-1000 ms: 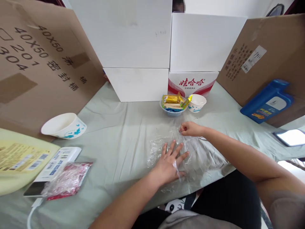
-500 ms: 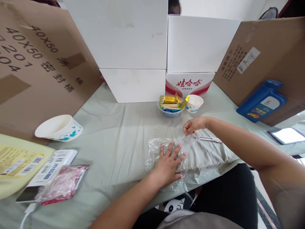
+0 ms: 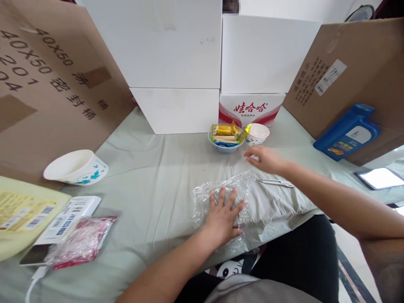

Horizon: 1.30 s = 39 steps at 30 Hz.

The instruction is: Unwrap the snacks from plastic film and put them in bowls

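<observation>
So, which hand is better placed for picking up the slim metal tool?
Probably the right hand: it is nearer the slim metal tool and appears empty, while the left hand lies spread on the clear plastic.

My left hand (image 3: 221,221) and right hand (image 3: 265,160) are bare, as are my forearms (image 3: 328,198). Plain black cloth (image 3: 299,261) covers my thigh — and soft, creased grey fabric (image 3: 268,290) bunches at my waist. Beside them shows a black-and-white cartoon panda print (image 3: 227,269) — which garment bears it, I cannot tell.
</observation>
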Each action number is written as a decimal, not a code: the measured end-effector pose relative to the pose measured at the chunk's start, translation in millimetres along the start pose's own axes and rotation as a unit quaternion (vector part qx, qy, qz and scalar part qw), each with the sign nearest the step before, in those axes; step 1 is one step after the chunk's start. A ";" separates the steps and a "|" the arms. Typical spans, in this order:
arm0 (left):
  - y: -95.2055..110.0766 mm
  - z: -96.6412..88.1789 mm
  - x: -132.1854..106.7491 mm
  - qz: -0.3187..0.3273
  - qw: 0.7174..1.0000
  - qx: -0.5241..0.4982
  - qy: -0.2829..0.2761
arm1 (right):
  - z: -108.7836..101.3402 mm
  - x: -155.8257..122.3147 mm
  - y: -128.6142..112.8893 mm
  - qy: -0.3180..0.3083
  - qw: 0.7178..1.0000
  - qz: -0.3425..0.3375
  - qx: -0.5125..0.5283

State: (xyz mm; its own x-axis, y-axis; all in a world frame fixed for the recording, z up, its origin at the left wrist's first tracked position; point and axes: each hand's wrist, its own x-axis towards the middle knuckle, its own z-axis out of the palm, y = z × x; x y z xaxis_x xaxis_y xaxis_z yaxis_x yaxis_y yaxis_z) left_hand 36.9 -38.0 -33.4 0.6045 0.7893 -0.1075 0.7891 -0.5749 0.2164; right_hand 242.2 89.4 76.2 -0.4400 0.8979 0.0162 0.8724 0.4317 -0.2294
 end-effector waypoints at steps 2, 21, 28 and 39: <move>2.1 -1.5 0.3 -0.007 1.000 0.006 -0.001 | 14.7 -20.4 -30.3 -0.047 0.986 -0.156 0.031; -76.8 -52.1 -10.6 -0.041 0.980 -0.080 0.175 | 55.2 -94.4 2.4 0.033 0.976 -0.132 0.172; -66.1 -50.3 -4.2 -0.015 0.985 -0.152 0.079 | 61.2 -61.3 -33.5 -0.116 0.932 -0.082 0.333; -132.6 -65.0 -24.9 -0.043 0.756 -0.650 -0.065 | 88.9 -42.9 9.8 0.134 0.953 0.227 0.152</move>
State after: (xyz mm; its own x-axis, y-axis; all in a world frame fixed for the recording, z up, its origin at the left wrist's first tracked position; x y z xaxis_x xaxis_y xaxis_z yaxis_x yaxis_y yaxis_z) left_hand -89.9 32.6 3.6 0.6291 0.7356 -0.2513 0.1022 0.2421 0.9648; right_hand 250.7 47.4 -13.3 0.0731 0.9935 0.0876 0.8398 -0.0140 -0.5427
